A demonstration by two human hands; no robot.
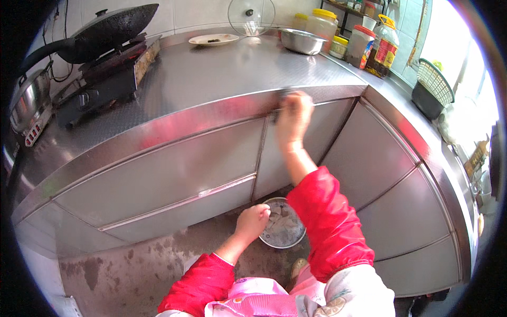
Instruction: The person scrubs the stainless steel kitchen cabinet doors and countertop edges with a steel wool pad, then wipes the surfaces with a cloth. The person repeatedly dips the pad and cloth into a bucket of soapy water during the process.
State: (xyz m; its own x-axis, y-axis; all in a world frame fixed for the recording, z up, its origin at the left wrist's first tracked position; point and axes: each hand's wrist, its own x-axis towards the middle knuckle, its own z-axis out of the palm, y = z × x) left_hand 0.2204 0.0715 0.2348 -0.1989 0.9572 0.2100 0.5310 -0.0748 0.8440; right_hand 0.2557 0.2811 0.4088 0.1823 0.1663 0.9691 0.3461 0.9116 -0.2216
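My right hand (295, 113) is at the front edge of the stainless steel counter (237, 71), closed on a dark, blurred object, perhaps a cloth or scrubber, pressed against the counter's front rim. What exactly it is cannot be made out. Lower down, my left hand (253, 222) hangs with curled fingers beside a round metal basin (283, 224) on the floor; whether anything is in that hand does not show. The basin holds pale pieces. Both forearms wear red sleeves, and a pink apron covers my front.
A black wok (111, 33) sits on a gas stove at the left. Along the back stand a plate (214, 39), a glass lid (251, 18), a steel bowl (303, 41), jars and an oil bottle (384, 47). A basket (433, 87) is at the right, above grey cabinet doors (372, 146).
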